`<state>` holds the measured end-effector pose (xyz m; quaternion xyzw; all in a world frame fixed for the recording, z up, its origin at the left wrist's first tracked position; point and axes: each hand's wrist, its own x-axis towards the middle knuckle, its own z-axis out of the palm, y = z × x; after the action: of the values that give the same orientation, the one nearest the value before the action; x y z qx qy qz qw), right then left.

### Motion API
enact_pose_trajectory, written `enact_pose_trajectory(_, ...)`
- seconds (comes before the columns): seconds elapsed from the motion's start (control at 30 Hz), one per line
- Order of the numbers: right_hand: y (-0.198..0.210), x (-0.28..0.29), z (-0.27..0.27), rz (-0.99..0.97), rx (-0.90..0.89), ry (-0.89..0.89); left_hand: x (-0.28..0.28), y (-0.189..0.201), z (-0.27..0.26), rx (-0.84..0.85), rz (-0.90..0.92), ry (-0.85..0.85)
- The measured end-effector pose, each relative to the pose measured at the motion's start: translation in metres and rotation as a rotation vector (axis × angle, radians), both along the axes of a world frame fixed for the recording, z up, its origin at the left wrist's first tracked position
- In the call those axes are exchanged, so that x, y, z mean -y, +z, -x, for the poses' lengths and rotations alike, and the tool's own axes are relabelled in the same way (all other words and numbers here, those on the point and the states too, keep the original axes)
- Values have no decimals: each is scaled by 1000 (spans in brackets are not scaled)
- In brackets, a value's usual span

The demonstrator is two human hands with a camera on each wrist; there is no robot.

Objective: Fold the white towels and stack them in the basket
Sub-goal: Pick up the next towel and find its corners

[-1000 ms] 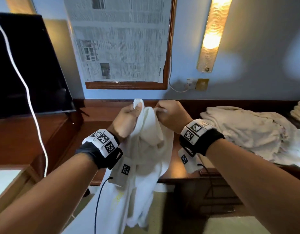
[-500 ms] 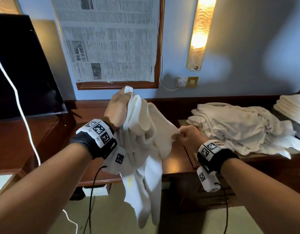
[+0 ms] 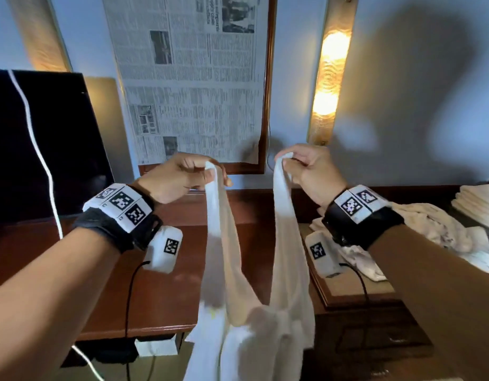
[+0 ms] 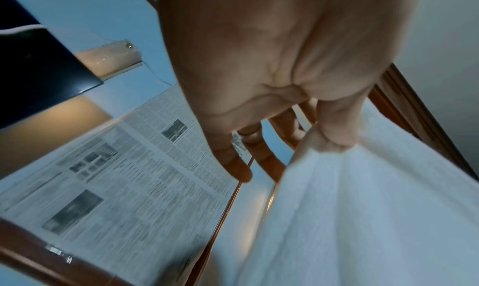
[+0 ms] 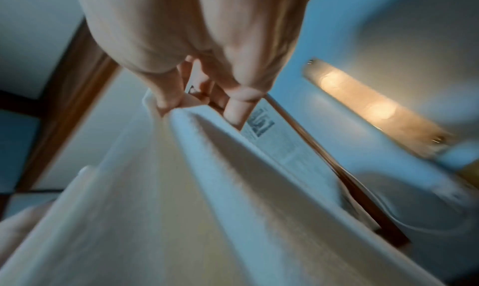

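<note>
A white towel [image 3: 254, 312] hangs in front of the wooden desk [image 3: 161, 298], held up by two of its corners. My left hand [image 3: 207, 171] pinches one corner between thumb and fingers, which the left wrist view shows as thumb pressed on towel [image 4: 376, 208]. My right hand [image 3: 286, 160] pinches the other corner, level with the left, and the right wrist view shows the towel [image 5: 181, 198] bunched under the fingertips. The towel sags in a loop between the hands and drops below the desk edge. A pile of unfolded white towels [image 3: 419, 226] lies on the desk at right. No basket is in view.
A stack of folded towels [image 3: 477, 204] sits at the far right edge. A dark screen [image 3: 40, 144] with a white cable stands at left. A framed newspaper [image 3: 191, 78] and a lit wall lamp [image 3: 331, 72] hang on the wall behind.
The hands were together at the towel's top, then the right dropped and moved right along the edge. Now both are raised and spread apart, each pinching a corner.
</note>
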<state>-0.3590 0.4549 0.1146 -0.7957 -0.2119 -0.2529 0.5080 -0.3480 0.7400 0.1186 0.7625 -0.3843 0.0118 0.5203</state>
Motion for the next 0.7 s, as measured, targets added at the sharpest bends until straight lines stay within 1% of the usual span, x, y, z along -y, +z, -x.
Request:
enact_pose_trajectory(0.07, 21, -20, 6, 16, 57, 75, -3, 13, -1, 75, 92, 38)
enact_pose_trajectory(0.2, 54, -49, 21, 107, 126, 208, 3, 28, 0, 154, 211, 114)
enact_pose_trajectory(0.3, 75, -59, 28, 31, 127, 250, 12, 37, 3, 175, 358, 140)
enact_pose_trajectory(0.37, 88, -62, 31, 43, 153, 264, 17, 44, 5, 188, 415, 133)
enact_pose_trajectory(0.53, 104, -61, 34, 179, 226, 243, 26, 56, 7, 195, 428, 68)
enact_pose_trajectory(0.7, 106, -58, 35, 164, 249, 257, 33, 61, 9, 160, 429, -13)
